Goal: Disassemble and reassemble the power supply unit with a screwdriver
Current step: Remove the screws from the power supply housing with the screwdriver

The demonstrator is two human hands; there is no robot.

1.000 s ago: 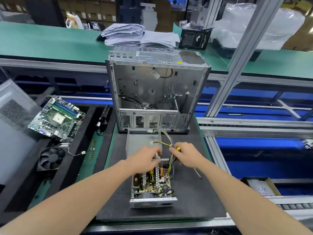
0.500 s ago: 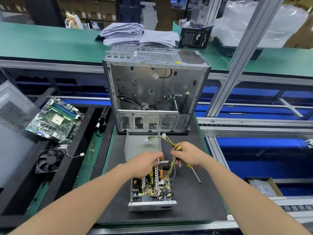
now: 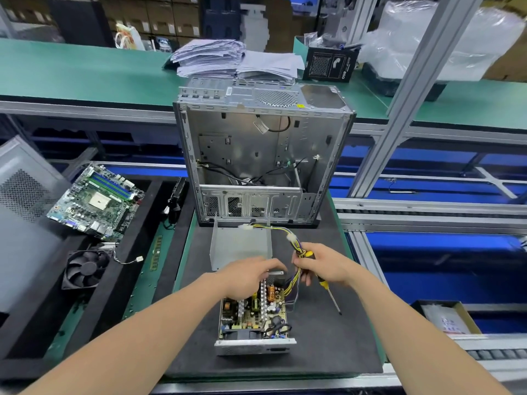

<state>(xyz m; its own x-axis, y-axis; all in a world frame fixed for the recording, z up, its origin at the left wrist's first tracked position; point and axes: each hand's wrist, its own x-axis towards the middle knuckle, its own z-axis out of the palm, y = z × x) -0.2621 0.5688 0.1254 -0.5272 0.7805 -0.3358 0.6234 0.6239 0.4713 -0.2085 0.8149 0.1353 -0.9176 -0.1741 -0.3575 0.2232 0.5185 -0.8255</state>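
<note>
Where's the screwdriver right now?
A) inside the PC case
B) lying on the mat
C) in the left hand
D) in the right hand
D: the right hand grips the screwdriver by its yellow-black handle, shaft pointing down over the mat; the left hand rests on the open power supply unit.

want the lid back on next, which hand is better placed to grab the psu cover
Left, probably. The left hand looks free and sits at the near edge of the PSU cover; the right hand has its grip on the screwdriver and cable bundle.
</note>
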